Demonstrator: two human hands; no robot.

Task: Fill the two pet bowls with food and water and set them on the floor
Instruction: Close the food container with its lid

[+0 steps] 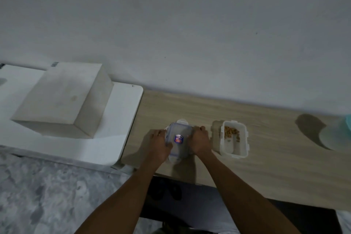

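Observation:
A clear plastic container with a snap-on lid (178, 139) and a small blue-red sticker stands on the wooden table (266, 157). My left hand (159, 143) grips its left side and my right hand (199, 140) grips its right side. The flaps at the lid's near and far ends stick out. Just to the right stands an open clear container (234, 138) with brown pet food (230, 132) lying in its far half. At the far right edge a translucent teal item (341, 133) is cut off by the frame; I cannot tell what it is.
A white box (62, 99) sits on a white low surface (117, 129) left of the table. A pale wall runs behind the table. Marbled grey floor (47, 195) lies at the lower left, with dark footwear (167, 190) under the table's front edge.

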